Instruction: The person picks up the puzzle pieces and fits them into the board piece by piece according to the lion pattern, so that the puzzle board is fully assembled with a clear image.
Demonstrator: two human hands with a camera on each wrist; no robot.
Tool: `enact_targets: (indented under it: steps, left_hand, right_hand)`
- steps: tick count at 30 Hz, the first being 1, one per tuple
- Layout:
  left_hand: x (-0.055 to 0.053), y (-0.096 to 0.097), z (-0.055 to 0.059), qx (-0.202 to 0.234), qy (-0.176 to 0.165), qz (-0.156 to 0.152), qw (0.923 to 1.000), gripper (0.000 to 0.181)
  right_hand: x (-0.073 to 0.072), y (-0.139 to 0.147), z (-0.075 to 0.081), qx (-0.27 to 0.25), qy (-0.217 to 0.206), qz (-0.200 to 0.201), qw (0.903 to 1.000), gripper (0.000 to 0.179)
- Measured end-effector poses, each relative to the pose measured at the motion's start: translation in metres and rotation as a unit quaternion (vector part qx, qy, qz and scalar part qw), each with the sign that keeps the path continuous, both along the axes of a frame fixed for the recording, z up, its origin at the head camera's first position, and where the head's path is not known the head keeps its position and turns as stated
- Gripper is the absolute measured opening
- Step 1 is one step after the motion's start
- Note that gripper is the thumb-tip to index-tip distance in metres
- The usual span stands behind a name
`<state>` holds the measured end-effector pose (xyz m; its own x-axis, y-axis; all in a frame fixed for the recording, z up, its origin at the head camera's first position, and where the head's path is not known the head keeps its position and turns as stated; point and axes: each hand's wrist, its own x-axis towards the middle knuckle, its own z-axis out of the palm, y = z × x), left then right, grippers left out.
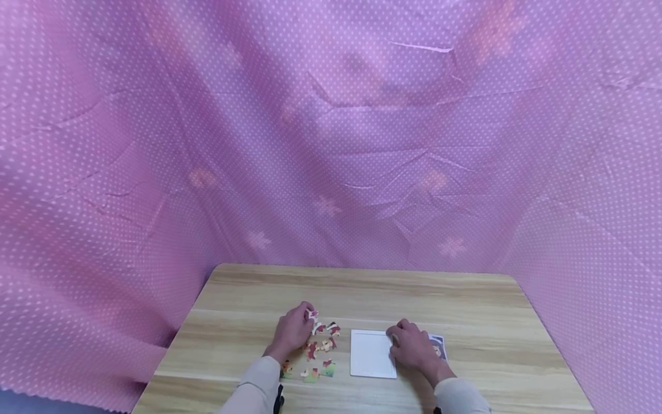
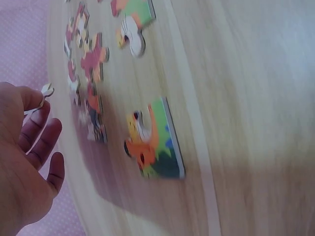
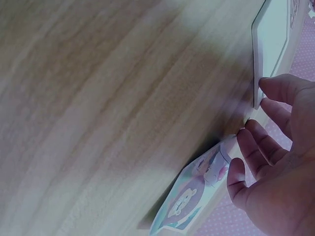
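Observation:
My left hand point(image 1: 295, 330) pinches a small jigsaw piece point(image 2: 47, 90) between thumb and fingertips, at the far left side of the loose pieces. Several colourful jigsaw pieces point(image 1: 327, 345) lie scattered on the table to the right of this hand. One piece with orange and green print point(image 2: 158, 147) is nearest the left wrist camera. A flat white puzzle tray point(image 1: 368, 356) with a raised rim lies right of the pieces. My right hand point(image 1: 411, 345) holds the tray's right edge, thumb and index finger at the rim, the other fingers loosely bent.
A printed picture card point(image 3: 184, 201) with a cartoon animal lies beside the tray, partly under my right hand in the head view. The wooden table point(image 1: 496, 345) has rounded far corners. Pink dotted cloth point(image 1: 331, 144) hangs behind and at both sides.

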<state>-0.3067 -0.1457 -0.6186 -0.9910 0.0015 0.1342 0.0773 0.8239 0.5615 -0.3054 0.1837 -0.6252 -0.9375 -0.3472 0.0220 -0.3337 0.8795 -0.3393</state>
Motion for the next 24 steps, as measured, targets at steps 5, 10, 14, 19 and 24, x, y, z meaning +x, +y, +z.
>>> enact_targets:
  steps: [5,10,14,19,24]
  left_hand:
    - [-0.001,0.010,0.001,-0.002,0.004,-0.008,1.0000,0.018]
    - [-0.002,0.020,0.001,0.006,-0.010,-0.019,0.9997,0.018]
    - [-0.003,0.028,0.000,-0.002,-0.008,-0.032,0.9995,0.019]
    - [-0.002,0.039,0.001,-0.004,-0.014,-0.045,0.9989,0.019]
    - [0.001,0.050,0.003,0.016,-0.029,-0.060,0.9977,0.021]
  right_hand:
    - [-0.002,-0.002,0.000,0.005,-0.005,-0.001,1.0000,0.035]
    - [-0.003,-0.002,0.000,0.003,-0.009,-0.007,0.9999,0.034]
    - [-0.004,-0.001,-0.001,0.003,-0.005,-0.008,1.0000,0.033]
    - [-0.004,-0.001,0.000,-0.006,0.001,-0.007,1.0000,0.031]
    - [-0.004,-0.001,0.001,-0.010,0.007,-0.008,0.9999,0.029]
